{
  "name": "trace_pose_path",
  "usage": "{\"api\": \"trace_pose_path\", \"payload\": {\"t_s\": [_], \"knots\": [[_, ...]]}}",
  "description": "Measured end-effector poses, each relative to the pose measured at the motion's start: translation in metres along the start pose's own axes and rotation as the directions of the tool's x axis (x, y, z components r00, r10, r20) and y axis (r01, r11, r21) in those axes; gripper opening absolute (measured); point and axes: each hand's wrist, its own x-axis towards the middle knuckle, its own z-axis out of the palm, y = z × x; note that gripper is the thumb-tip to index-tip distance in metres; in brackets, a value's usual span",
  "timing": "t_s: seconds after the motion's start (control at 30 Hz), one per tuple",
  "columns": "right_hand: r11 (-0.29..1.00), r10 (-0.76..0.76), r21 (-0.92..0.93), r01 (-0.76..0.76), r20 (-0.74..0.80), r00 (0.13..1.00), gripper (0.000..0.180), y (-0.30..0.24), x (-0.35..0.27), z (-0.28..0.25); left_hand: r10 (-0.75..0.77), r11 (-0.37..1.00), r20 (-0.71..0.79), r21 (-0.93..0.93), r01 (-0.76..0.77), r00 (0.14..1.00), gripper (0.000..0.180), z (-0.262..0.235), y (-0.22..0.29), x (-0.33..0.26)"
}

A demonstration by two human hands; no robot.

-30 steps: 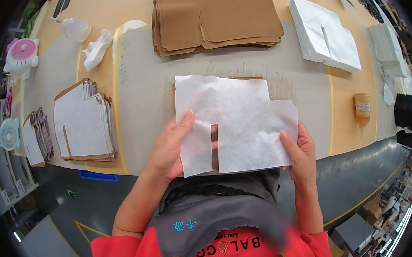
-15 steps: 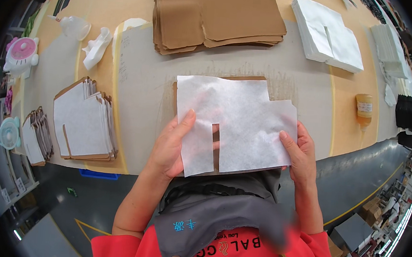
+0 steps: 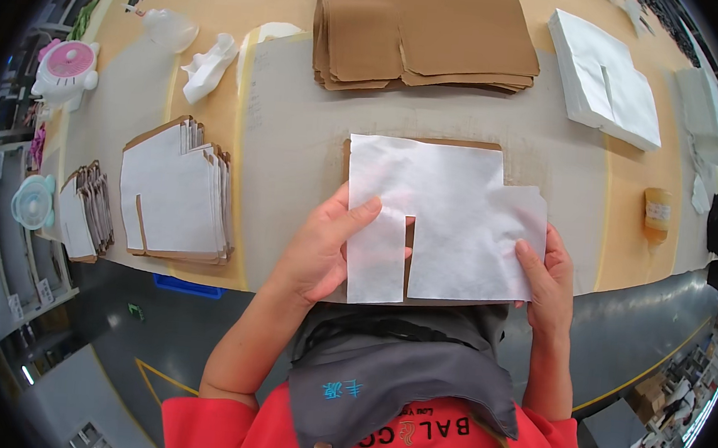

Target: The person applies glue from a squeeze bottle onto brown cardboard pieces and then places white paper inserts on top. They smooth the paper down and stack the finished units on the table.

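Between my hands is a white non-woven sheet (image 3: 458, 239) with a narrow slot at its near edge and a stepped far right corner. My left hand (image 3: 320, 242) grips its left side, thumb on top and fingers underneath; a fingertip shows through the slot. At the right edge, my right hand (image 3: 550, 283) pinches the sheet, thumb above. A brown piece (image 3: 456, 143) lies under the sheet, its rim showing along the far and left edges and through the slot. Whether my fingers also hold the brown piece is hidden.
Stacked brown pieces (image 3: 456, 31) lie at the back, with white slotted sheets (image 3: 614, 84) to their right. White-faced brown pieces (image 3: 173, 203) sit at left, beside a smaller pile (image 3: 85, 213). A squeeze bottle (image 3: 171, 31), crumpled white scrap (image 3: 210, 68), pink-and-white fan (image 3: 66, 66) and amber bottle (image 3: 657, 216) stand around.
The whole view has shifted, so the table things appear further right. Both hands keep their hold on the white sheet, which now looks straighter; my left thumb sits closer to the slot.
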Motion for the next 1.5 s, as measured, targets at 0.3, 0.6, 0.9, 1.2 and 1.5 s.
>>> {"api": "trace_pose_path", "payload": {"t_s": [0.3,0.6,0.9,1.2,1.5], "knots": [[1.000,-0.030,0.010,0.030,-0.004,1.000,0.040,0.002,0.001,0.001,0.093,0.983,-0.029,0.161,-0.087,0.995,0.079,0.000,0.003,-0.019],[0.999,-0.030,-0.024,0.029,-0.018,0.999,0.042,0.003,0.000,0.001,0.015,0.935,-0.010,0.354,-0.011,1.000,0.061,-0.007,0.008,-0.027],[0.997,-0.042,-0.064,0.039,-0.048,0.998,0.048,0.007,0.001,0.002,0.022,0.926,-0.007,0.377,-0.018,1.000,0.057,-0.014,0.008,-0.025],[0.998,-0.024,-0.066,0.024,-0.009,1.000,0.043,0.001,-0.001,0.001,0.001,0.922,-0.055,0.386,0.020,0.998,0.055,-0.016,0.007,-0.023],[0.998,-0.022,-0.063,0.020,-0.020,1.000,0.042,0.001,-0.001,0.002,-0.031,0.866,-0.037,0.498,0.045,0.999,0.051,-0.016,0.010,-0.035]]}}
